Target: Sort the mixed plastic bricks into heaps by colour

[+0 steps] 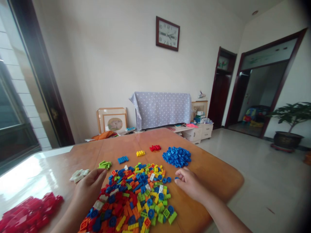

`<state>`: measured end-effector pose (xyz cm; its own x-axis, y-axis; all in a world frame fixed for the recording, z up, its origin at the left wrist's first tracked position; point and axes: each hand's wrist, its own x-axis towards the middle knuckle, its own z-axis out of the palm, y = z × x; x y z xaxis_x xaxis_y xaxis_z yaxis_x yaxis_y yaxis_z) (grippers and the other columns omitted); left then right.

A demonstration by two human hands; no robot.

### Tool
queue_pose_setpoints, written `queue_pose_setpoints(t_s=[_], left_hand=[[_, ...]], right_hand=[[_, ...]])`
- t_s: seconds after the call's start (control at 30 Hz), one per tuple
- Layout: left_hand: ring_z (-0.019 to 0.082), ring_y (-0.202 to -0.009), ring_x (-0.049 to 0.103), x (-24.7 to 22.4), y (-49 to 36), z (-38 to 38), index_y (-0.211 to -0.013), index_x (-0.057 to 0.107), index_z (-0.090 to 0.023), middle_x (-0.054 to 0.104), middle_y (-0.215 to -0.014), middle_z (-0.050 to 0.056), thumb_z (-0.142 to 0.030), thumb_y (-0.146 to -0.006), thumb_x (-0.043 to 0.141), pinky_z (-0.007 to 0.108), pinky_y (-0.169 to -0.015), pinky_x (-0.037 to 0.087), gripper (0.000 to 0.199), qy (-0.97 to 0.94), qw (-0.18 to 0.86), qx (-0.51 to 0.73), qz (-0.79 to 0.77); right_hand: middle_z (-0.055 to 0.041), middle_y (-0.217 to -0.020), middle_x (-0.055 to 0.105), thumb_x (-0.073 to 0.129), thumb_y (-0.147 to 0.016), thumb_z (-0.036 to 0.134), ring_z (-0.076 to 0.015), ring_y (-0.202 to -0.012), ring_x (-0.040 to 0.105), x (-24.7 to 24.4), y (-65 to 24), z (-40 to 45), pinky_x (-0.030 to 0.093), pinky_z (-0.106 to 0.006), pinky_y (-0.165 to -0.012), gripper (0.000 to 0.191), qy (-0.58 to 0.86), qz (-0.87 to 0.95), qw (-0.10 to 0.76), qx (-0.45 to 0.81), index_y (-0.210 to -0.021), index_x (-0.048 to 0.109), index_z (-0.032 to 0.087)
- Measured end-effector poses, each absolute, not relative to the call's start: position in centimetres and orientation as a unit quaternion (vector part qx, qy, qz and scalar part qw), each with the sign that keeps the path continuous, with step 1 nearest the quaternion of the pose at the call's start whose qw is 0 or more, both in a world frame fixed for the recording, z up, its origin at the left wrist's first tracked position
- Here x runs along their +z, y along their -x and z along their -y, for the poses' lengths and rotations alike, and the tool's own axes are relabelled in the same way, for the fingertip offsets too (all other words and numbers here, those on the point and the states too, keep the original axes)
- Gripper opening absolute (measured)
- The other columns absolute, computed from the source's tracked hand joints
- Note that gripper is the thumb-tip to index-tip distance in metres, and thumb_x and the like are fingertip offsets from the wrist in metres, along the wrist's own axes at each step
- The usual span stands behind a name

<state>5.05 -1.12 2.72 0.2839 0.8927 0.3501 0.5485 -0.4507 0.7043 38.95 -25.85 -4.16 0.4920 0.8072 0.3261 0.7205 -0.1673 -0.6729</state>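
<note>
A large mixed pile of toy building bricks (pixel 131 197) in red, orange, yellow, green, blue and white covers the near middle of the table. My left hand (pixel 90 182) is at the pile's left edge, thumb and fingers pinched together; anything between them is hidden. Just beyond its fingertips lies a small group of light green bricks (pixel 104 165). To the right of the pile, my right hand (pixel 188 182) is closed, with a small blue brick (pixel 177 178) showing at its fingertips. A heap of blue bricks (pixel 177 156) lies just beyond that hand.
Small groups of blue bricks (pixel 123 159), yellow bricks (pixel 140 153) and red bricks (pixel 155 148) run along the far side. White bricks (pixel 79 175) and a red heap (pixel 31 212) lie left on the wooden table (pixel 213 168). A low cabinet (pixel 196 134) stands behind.
</note>
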Motion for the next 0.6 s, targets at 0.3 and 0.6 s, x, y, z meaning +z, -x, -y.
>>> queue_pose_setpoints(t_s=[0.3,0.6], left_hand=[[0.027,-0.075,0.066,3.1,-5.4,1.3,-0.079,0.074,-0.023,0.072,-0.075,0.005,-0.077,-0.066,0.057,0.032,-0.067,0.05,0.058,-0.768,0.219,0.393,-0.455],[0.029,-0.077,0.068,3.4,-5.7,1.4,-0.077,0.074,-0.024,0.074,-0.079,0.006,-0.083,-0.059,0.058,0.032,-0.063,0.053,0.064,-0.757,0.246,0.386,-0.465]], right_hand=[[-0.0027,-0.084,0.065,0.062,-0.075,0.021,-0.0173,-0.076,0.061,-3.0,-43.1,23.2,0.046,-0.027,-0.07,0.008,0.79,0.498,0.356,0.029,-0.082,0.066,0.02],[-0.0035,-0.093,0.07,0.062,-0.073,0.017,-0.0193,-0.086,0.063,0.8,-50.0,19.2,0.046,-0.028,-0.077,0.022,0.826,0.427,0.365,-0.056,-0.093,0.068,0.022]])
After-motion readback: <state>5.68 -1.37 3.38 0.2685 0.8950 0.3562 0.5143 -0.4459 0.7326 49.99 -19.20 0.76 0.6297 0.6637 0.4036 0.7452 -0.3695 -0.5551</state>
